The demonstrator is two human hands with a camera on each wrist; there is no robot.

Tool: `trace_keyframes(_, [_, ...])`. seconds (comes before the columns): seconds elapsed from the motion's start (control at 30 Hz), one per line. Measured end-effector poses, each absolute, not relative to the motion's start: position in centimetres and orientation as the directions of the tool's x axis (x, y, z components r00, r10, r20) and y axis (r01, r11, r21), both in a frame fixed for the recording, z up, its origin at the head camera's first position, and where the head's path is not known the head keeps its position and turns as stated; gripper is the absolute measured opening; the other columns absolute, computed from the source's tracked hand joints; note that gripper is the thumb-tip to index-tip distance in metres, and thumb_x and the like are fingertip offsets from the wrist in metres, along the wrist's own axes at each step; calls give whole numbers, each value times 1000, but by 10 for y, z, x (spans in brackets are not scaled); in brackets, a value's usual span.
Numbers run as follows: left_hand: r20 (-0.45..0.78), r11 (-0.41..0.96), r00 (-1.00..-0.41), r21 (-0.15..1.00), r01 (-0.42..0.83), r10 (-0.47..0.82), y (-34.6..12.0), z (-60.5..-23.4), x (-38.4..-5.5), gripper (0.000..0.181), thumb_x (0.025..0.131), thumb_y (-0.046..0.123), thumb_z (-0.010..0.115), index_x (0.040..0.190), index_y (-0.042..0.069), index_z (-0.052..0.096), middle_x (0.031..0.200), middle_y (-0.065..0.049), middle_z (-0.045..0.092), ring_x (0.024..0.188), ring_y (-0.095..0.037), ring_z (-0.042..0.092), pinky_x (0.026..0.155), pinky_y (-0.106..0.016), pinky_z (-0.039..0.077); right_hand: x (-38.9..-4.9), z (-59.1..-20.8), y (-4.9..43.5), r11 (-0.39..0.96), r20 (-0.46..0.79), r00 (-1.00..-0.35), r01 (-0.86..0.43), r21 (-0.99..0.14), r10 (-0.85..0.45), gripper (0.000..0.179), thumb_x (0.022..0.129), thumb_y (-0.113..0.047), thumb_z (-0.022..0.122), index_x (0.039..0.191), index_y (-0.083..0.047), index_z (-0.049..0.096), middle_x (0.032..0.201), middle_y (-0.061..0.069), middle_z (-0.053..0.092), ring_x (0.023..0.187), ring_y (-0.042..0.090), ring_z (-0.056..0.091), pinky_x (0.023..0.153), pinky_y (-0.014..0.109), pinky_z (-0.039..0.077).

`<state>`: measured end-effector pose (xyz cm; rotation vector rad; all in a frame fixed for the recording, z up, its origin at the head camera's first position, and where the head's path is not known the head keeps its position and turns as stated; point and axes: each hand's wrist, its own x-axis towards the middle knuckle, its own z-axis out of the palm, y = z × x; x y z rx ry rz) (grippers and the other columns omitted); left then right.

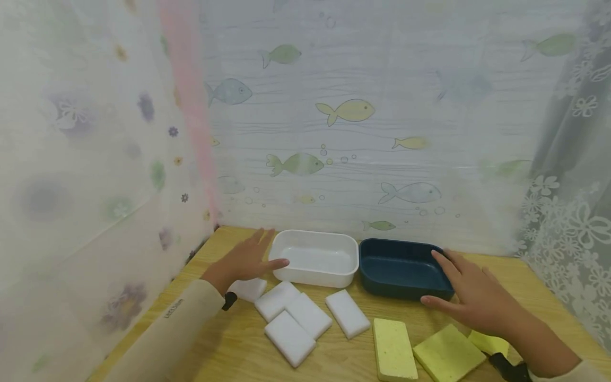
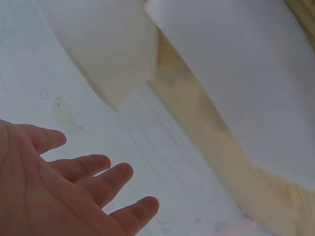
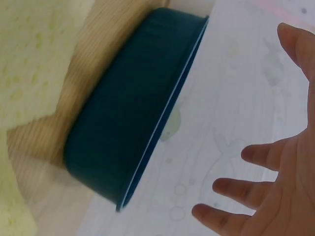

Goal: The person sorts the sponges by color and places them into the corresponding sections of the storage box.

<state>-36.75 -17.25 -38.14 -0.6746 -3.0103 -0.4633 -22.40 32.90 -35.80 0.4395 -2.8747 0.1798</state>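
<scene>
A white rectangular tub (image 1: 312, 276) and a dark blue one (image 1: 396, 290) stand side by side at the back of the table. My left hand (image 1: 250, 258), fingers spread, is at the left end of the white tub; its thumb overlaps the rim in the head view. Over the right end of the dark tub is my right hand (image 1: 482, 297), fingers apart and holding nothing. The right wrist view shows the dark tub's side (image 3: 118, 103) beside the spread fingers (image 3: 246, 191). Several white sponges (image 1: 289, 338) lie before the white tub, and yellow sponges (image 1: 395, 350) before the dark one.
The wooden table (image 1: 343, 361) backs onto a curtain printed with fish (image 1: 353, 111). A flowered curtain (image 1: 95, 185) hangs along the left, and lace (image 1: 582, 228) hangs at the right. One white sponge (image 1: 347, 313) lies apart from the others, near the middle.
</scene>
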Motion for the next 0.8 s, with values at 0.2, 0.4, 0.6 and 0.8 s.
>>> trace_keyframes(0.2, [84,795,-899,438,421,429,-166,-389,-377,116,89,80,56,168,11,6,173,-19,8,159,-42,12,124,-64,20,-220,-360,317,913,273,-909,-369,-174,-315,97,91,-68,66,161,-10,33,158,24,38,134,51,47,96,71,45])
trace_keyframes(0.4, [136,733,-889,518,440,438,-158,-392,-380,117,90,71,64,166,4,7,172,-20,13,159,-40,13,125,-61,19,-216,-365,307,869,284,-896,-415,-268,-340,87,90,-63,71,155,-12,45,150,16,48,133,45,50,94,66,49])
trace_keyframes(0.6, [210,641,-864,595,485,458,-156,-397,-382,102,92,56,72,163,2,24,163,-23,36,149,-42,38,118,-61,34,-208,-374,302,844,237,-889,-450,-292,-392,83,88,-64,73,151,-16,51,143,5,55,120,29,62,86,48,57])
trace_keyframes(0.8, [198,571,-869,684,454,454,-157,-408,-387,96,90,56,76,162,11,33,150,-13,54,130,-32,57,106,-56,48,-204,-381,301,769,193,-846,-532,-354,-496,75,89,-58,76,150,-22,52,136,-6,57,107,10,62,80,34,56])
